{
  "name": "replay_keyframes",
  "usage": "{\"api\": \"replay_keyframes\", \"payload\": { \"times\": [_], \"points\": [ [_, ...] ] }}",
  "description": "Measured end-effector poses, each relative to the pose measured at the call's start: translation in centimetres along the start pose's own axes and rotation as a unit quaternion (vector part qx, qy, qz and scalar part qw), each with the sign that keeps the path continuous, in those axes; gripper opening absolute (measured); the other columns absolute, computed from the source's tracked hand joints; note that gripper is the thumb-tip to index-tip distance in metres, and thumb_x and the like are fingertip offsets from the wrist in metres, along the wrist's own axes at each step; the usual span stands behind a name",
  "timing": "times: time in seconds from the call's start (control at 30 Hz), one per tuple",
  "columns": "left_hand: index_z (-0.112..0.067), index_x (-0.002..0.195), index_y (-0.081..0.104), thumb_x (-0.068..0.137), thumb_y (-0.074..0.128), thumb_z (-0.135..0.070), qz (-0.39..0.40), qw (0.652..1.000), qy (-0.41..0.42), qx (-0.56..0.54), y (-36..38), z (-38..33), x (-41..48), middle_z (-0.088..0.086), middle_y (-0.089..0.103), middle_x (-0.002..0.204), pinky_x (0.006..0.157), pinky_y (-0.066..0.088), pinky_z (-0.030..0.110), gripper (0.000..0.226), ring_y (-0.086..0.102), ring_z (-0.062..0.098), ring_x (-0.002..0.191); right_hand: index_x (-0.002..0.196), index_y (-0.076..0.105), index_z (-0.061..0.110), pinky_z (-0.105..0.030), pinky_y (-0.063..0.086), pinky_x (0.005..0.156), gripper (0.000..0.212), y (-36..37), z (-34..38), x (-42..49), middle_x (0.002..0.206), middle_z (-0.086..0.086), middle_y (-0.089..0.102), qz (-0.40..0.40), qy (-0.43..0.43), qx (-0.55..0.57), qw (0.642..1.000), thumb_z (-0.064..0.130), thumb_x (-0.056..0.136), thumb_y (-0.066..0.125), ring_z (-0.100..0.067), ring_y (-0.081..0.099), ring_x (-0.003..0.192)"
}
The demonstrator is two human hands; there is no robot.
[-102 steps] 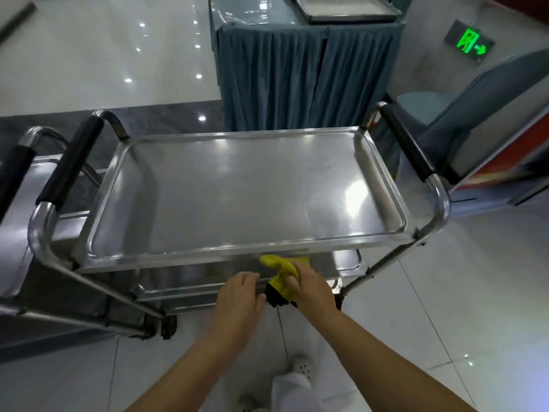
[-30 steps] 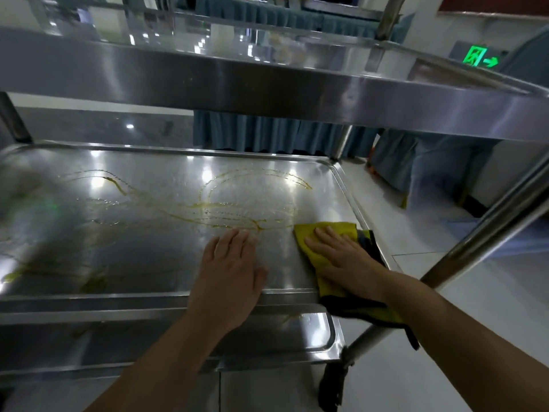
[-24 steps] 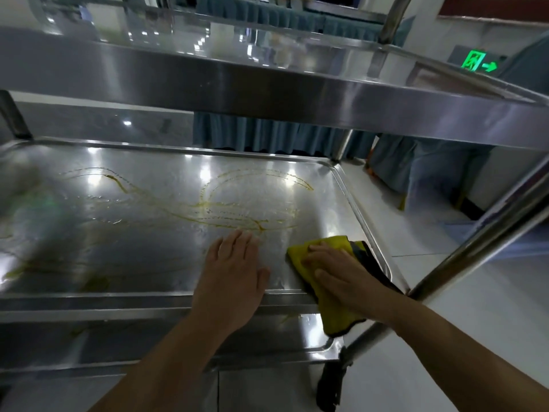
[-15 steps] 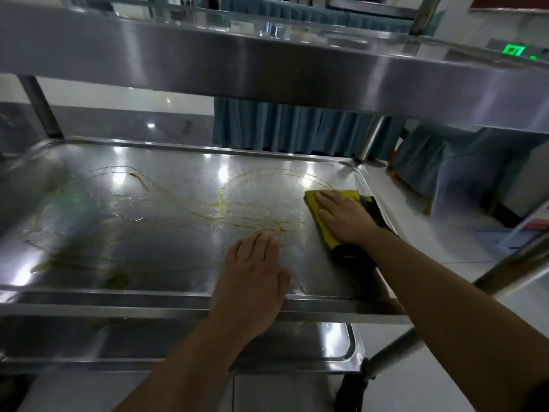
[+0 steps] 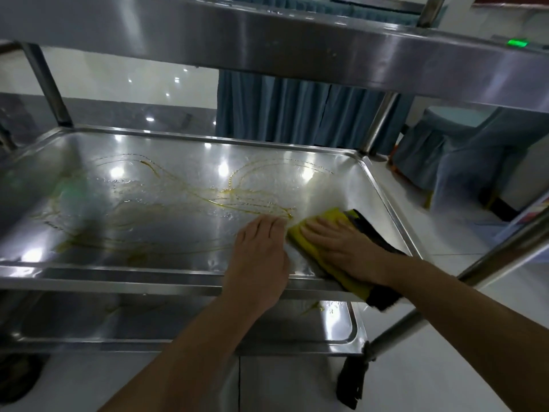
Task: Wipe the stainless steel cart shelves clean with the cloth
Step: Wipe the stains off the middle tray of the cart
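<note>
pressing cloth (image 5: 319, 245) on oily shelf (image 5: 166, 263), right hand (image 5: 344, 248)

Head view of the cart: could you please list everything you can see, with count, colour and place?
top shelf: one, silver, across the top of the frame
middle shelf: one, silver, centre
streaks: several, yellowish, smeared over the middle shelf
bottom shelf: one, silver, below the middle shelf
cloth: one, yellow with a dark edge, right front of the middle shelf, hanging over its rim
caster: one, black, lower right under the cart
table skirt: one, blue-grey, behind the cart
covered chair: one, blue-grey, far right
left hand: one, flat on the middle shelf beside the cloth
right hand: one, flat on the cloth
</note>
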State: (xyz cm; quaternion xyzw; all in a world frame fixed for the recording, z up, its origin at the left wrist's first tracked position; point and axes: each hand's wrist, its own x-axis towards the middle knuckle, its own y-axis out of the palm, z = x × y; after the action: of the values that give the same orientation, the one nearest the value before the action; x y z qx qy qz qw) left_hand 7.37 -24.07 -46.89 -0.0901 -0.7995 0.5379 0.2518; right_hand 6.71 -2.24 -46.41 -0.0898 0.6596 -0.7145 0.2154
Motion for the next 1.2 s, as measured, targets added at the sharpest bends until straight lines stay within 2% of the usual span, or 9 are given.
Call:
{"api": "replay_keyframes", "payload": {
  "times": [0.13,0.2,0.27,0.33,0.5,0.63,0.77,1.03,1.2],
  "points": [
    [-0.013,0.134,0.046,0.093,0.048,-0.022,0.013,0.999,-0.026,0.021,-2.1,2.9,-0.7,0.006,0.050,0.134,0.109,0.028,0.039,0.042,0.041,0.024,0.127,0.149,0.022,0.019,-0.026,-0.008,0.113,0.051,1.6,2.6,-2.9,0.155,0.001,0.022,-0.040,-0.120,-0.016,0.992,0.042,0.103,0.016,-0.017,0.003,0.144],
    [-0.007,0.121,0.058,0.089,0.043,-0.030,-0.002,0.996,-0.014,0.090,-3.1,6.0,-0.9,0.012,0.061,0.120,0.103,0.035,0.048,0.042,0.051,0.032,0.120,0.151,0.019,0.024,-0.029,-0.007,0.114,0.054,1.9,2.6,-2.1,0.157,0.003,0.017,-0.043,-0.138,-0.058,0.988,0.046,0.102,0.008,-0.017,-0.001,0.145],
    [-0.003,0.116,0.062,0.086,0.033,-0.036,-0.013,0.992,-0.007,0.129,-3.7,9.0,-1.1,0.014,0.064,0.116,0.101,0.035,0.055,0.053,0.052,0.036,0.119,0.148,-0.002,0.042,-0.030,-0.016,0.114,0.061,1.5,2.6,-0.1,0.157,0.017,-0.005,-0.026,-0.104,-0.035,0.994,0.061,0.091,-0.009,-0.010,-0.020,0.144],
    [-0.003,0.120,0.060,0.089,0.028,-0.038,-0.005,0.989,0.000,0.151,-3.6,10.6,-1.5,0.015,0.061,0.122,0.105,0.027,0.054,0.057,0.048,0.035,0.124,0.141,-0.012,0.046,-0.031,-0.017,0.114,0.063,0.8,2.4,2.6,0.153,0.022,-0.015,-0.016,-0.061,-0.022,0.998,0.068,0.082,-0.013,-0.006,-0.022,0.143],
    [-0.007,0.126,0.056,0.092,0.029,-0.035,-0.019,0.990,-0.004,0.137,-2.4,11.6,-1.6,0.010,0.057,0.129,0.109,0.020,0.046,0.052,0.043,0.030,0.129,0.148,-0.005,0.040,-0.035,-0.008,0.117,0.051,-1.3,-1.1,10.6,0.159,0.015,-0.004,-0.026,0.047,-0.033,0.998,0.049,0.102,0.014,-0.010,-0.008,0.146],
    [-0.008,0.125,0.057,0.092,0.030,-0.036,-0.031,0.990,-0.003,0.141,-2.3,11.7,-1.7,0.008,0.058,0.127,0.107,0.028,0.049,0.051,0.044,0.029,0.128,0.152,-0.003,0.034,-0.042,-0.003,0.117,0.052,-2.8,-3.8,15.2,0.160,0.007,-0.006,-0.020,0.131,-0.055,0.990,0.045,0.103,0.014,-0.018,-0.006,0.148],
    [-0.006,0.124,0.059,0.092,0.030,-0.036,-0.027,0.990,-0.009,0.139,-2.7,11.4,-1.7,0.010,0.060,0.125,0.102,0.036,0.053,0.052,0.048,0.031,0.125,0.152,-0.007,0.031,-0.044,-0.003,0.117,0.053,-3.0,-2.8,15.4,0.160,0.001,-0.011,0.000,0.139,-0.087,0.986,0.042,0.104,0.014,-0.022,-0.009,0.147],
    [-0.005,0.124,0.058,0.091,0.028,-0.036,-0.016,0.990,-0.018,0.140,-2.7,11.5,-1.9,0.012,0.060,0.125,0.102,0.039,0.054,0.054,0.049,0.032,0.124,0.142,-0.012,0.044,-0.036,-0.014,0.116,0.057,-0.5,5.2,5.6,0.156,0.013,-0.010,0.000,-0.124,-0.073,0.990,0.060,0.088,-0.014,-0.014,-0.015,0.146],
    [-0.003,0.123,0.059,0.091,0.029,-0.037,-0.021,0.991,-0.015,0.134,-2.4,11.6,-1.8,0.013,0.060,0.123,0.100,0.040,0.055,0.055,0.050,0.034,0.122,0.144,-0.003,0.048,-0.029,-0.018,0.115,0.052,0.3,7.5,3.5,0.156,0.023,-0.011,0.040,-0.192,0.004,0.981,0.059,0.093,-0.003,-0.003,-0.020,0.143]
  ]
}}
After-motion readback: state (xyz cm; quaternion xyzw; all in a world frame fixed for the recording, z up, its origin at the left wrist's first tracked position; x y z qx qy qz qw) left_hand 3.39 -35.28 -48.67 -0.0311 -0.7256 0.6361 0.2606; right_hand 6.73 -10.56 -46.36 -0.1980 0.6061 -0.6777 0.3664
